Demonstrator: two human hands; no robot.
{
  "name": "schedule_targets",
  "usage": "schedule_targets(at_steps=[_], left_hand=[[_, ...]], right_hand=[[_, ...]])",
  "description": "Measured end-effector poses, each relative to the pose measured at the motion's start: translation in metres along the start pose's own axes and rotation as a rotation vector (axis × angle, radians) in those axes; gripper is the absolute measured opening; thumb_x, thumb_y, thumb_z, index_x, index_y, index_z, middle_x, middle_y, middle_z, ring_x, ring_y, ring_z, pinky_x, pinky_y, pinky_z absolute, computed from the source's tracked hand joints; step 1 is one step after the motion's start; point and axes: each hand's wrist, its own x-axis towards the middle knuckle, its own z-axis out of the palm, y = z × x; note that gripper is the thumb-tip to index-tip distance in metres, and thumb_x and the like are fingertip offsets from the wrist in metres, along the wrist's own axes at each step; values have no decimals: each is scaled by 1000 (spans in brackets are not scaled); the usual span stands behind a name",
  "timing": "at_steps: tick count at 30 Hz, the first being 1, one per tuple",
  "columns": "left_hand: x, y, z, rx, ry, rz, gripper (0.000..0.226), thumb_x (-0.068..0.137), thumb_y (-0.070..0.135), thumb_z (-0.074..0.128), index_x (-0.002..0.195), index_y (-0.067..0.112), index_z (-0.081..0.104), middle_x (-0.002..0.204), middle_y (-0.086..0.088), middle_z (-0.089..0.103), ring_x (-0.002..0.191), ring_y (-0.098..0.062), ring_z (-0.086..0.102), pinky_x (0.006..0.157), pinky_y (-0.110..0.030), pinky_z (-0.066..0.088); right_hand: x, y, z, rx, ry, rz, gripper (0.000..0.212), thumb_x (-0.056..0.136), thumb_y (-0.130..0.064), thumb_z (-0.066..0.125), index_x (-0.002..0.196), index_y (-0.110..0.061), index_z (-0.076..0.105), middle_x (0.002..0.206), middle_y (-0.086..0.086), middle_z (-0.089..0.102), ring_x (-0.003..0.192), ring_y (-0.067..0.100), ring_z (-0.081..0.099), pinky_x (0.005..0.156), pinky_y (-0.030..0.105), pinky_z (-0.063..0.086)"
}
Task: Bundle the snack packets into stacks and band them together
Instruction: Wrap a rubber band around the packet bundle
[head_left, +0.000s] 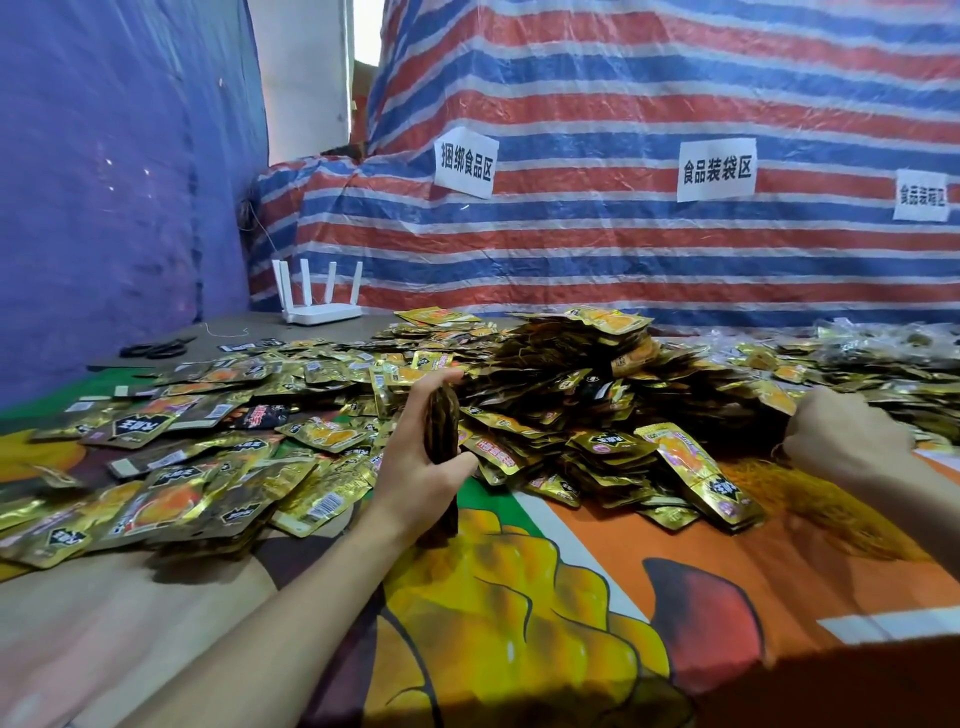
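- Stack of snack packets (441, 421) stands on edge dead centre of the frame, bottom end down on the printed table cover (519, 597).
- Left hand (410, 467) is wrapped round it.
- Right hand (847, 436), mid right, curls at the edge of the loose packet heap (571, 374). Fingertips are hidden, so can't tell if it's got anything.
- Scissors (156, 348) and a white router (319, 312) sit upper left, with a striped tarp (623, 260) behind.

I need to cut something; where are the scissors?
Head view: the scissors lie far back on the left, left of the white router, beyond the scattered packets.
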Motion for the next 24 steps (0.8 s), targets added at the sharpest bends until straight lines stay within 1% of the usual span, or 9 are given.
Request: schedule_targets(at_steps=[2,5,7,9,11,13,15,19,24], left_hand=[[1,0,-1,-17,7,-11,69,66,7,58,125,43,51,91,-12,48,72,-36,46,62,-38,42],[5,0,-5,-101,28,-30,69,63,3,57,117,45,57,80,-16,42,64,-25,41,56,-36,38],[9,-1,-8,-252,59,-108,68,59,0,56,115,39,61,82,-14,48,64,-21,44,55,-31,41],[12,-1,-12,-444,62,-219,70,57,-2,53,119,29,62,91,-20,58,64,-23,48,56,-33,45],[15,-1,-16,-643,12,-326,74,57,-2,50,126,21,59,105,-23,68,64,-22,50,56,-33,47],[16,-1,-20,-807,-57,-448,76,58,1,49,134,13,51,100,-20,71,65,-20,51,55,-31,48],[17,0,-25,-871,-95,-549,68,63,3,48,130,8,49,80,-12,65,64,-21,50,54,-30,48],[18,2,-29,-792,-90,-561,42,59,3,50,90,17,76,74,-14,54,59,-23,51,55,-28,46],[19,-1,-29,-532,-61,-600,64,52,6,53,116,4,52,84,-16,51,57,-22,55,50,-31,48]], right_hand=[[-1,-8,-6,69,77,-61,6,88,-12,67,89,-9,72,79,16,64,73,33,61,67,37,47],[-14,-40,-20,363,90,-273,12,93,-19,70,99,-19,81,95,13,76,78,30,67,70,39,56],[-32,-72,-29,668,-43,-442,10,90,-19,75,98,-20,81,99,8,78,79,22,69,75,38,57],[-56,-107,-33,899,-203,-556,7,88,-20,78,93,-24,82,89,8,79,74,30,69,71,43,58],[-77,-142,-27,1056,-302,-610,11,87,-22,79,87,-32,82,81,4,78,66,21,67,58,28,55],[-96,-176,-16,1243,-445,-613,13,88,-20,78,85,-32,83,79,2,78,61,9,61,53,18,48],[-112,-204,-3,1412,-572,-553,10,88,-16,76,91,-22,84,82,4,78,62,8,59,53,20,46],[-129,-226,20,1644,-631,-356,7,84,-7,78,89,-11,82,70,5,75,54,10,64,48,20,48],[-126,-221,32,1577,-524,-352,9,77,-19,86,86,-18,84,60,3,69,48,7,53,44,17,42]])
